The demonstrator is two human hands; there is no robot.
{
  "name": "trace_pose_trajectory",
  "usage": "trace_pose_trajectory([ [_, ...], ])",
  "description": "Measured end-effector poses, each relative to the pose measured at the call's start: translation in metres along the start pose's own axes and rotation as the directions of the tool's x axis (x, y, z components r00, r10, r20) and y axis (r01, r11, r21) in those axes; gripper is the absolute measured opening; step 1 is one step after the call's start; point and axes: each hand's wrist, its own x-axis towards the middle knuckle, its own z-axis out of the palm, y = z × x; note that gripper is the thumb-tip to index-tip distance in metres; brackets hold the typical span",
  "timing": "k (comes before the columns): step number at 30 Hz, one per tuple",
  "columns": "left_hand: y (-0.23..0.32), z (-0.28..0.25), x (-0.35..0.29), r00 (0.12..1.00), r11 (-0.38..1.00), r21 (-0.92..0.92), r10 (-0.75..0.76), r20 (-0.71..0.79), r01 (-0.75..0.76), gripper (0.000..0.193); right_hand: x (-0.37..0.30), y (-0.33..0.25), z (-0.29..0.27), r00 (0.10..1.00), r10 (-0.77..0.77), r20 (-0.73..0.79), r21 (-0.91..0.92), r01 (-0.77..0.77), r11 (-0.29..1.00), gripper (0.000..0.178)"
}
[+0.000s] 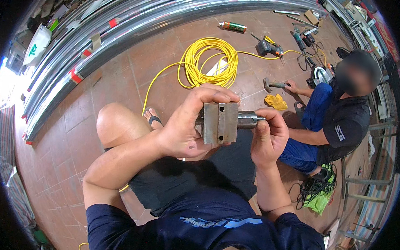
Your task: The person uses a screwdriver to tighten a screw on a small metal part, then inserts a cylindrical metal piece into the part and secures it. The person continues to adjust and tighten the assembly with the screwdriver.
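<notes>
Held up before my chest is a grey steel block [227, 121] with a groove down its face and small dark holes in the groove. My left hand [191, 124] wraps round the block's left side, fingers over its top edge and thumb below. Out of the block's right side runs a dark round metal shaft [247, 120] with a slot along it. The thumb and fingers of my right hand [270, 134] pinch the shaft's thinner right end. Whatever lies behind the block is hidden.
A coiled yellow hose [185, 62] lies on the tiled floor ahead. To the right a co-worker [350, 113] sits with one hand at a hammer [275, 85], near a yellow cloth [276, 102]. A cordless drill [268, 48], a spray can [233, 27] and long metal profiles [137, 30] lie farther off.
</notes>
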Motion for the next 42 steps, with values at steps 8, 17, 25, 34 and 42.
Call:
trace_pose_trajectory([
  [8, 0.018, -0.007, -0.001, 0.972, 0.956, 0.181, -0.235, 0.004, 0.231, 0.087, 0.02, -0.005, -0.001, 0.963, -0.027, 0.268, -0.265, 0.101, 0.959, 0.07],
  [17, 0.01, 0.011, 0.005, 0.512, 0.449, -0.476, -0.859, 0.003, 0.756, 0.089, -0.003, 0.037, 0.024, 0.967, 0.24, 0.081, -0.407, -0.188, 0.894, 0.046],
  [25, 0.007, 0.009, 0.009, 0.542, 0.524, -0.159, -0.835, 0.099, 0.837, 0.055, -0.006, 0.031, 0.002, 0.883, 0.467, 0.043, 0.109, -0.469, 0.876, 0.044],
  [34, 0.012, 0.015, 0.009, 0.723, 0.691, -0.24, -0.686, 0.077, 0.681, 0.066, -0.018, 0.004, 0.002, 0.959, 0.283, -0.02, -0.152, -0.283, 0.947, 0.03],
  [42, 0.016, 0.014, 0.011, 0.751, 0.701, -0.294, -0.651, 0.107, 0.65, 0.073, -0.012, -0.001, 0.004, 0.979, 0.204, -0.017, -0.25, -0.202, 0.947, 0.028],
])
